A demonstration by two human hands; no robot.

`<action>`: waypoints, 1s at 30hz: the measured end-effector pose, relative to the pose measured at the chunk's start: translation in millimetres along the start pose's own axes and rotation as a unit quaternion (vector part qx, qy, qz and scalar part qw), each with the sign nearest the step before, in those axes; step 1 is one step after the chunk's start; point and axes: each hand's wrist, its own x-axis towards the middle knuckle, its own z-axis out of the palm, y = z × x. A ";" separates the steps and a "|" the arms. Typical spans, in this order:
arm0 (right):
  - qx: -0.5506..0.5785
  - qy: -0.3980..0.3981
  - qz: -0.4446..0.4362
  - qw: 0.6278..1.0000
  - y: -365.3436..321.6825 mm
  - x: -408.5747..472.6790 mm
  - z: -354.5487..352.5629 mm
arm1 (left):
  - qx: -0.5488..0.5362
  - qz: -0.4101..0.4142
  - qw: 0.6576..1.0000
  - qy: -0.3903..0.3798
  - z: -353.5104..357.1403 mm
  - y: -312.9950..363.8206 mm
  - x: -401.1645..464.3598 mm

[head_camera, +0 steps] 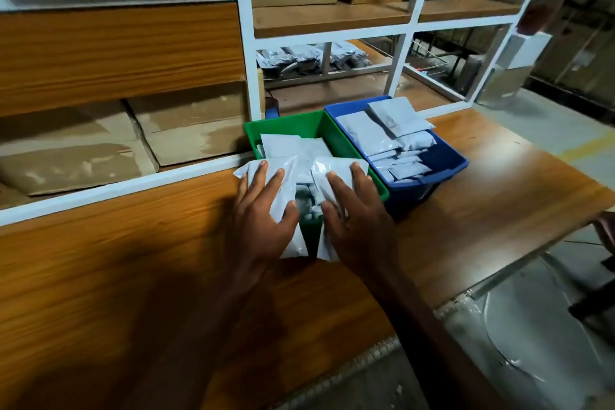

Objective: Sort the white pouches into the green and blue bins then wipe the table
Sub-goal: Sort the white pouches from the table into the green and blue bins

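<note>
Still sorting: my left hand [263,210] and right hand [352,216] each clutch a white pouch [289,233] over the green bin [283,126] by the table's [133,260] far edge; next I'd let go, blue bin [446,156] looks full.

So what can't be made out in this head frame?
- Lower parts of both held pouches: covered by the left hand and right hand.
- Floor of the green bin and blue bin: buried under pouches.
- Pouch markings: too blurred to read.
- Any wiping cloth: none visible in the head view.
</note>
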 end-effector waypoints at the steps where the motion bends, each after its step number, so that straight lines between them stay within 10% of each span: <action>1: 0.007 0.001 -0.002 1.000 4.7 12.4 0.3 | 0.003 -0.004 1.000 0.010 2.5 2.4 4.9; 19: -0.175 -0.254 -0.040 0.950 83.5 202.9 137.5 | 0.054 -0.086 0.992 0.080 28.6 -33.9 102.7; 30: -0.092 -0.242 -0.033 0.965 83.0 196.0 117.2 | 0.049 -0.064 0.990 0.112 58.9 -16.4 131.6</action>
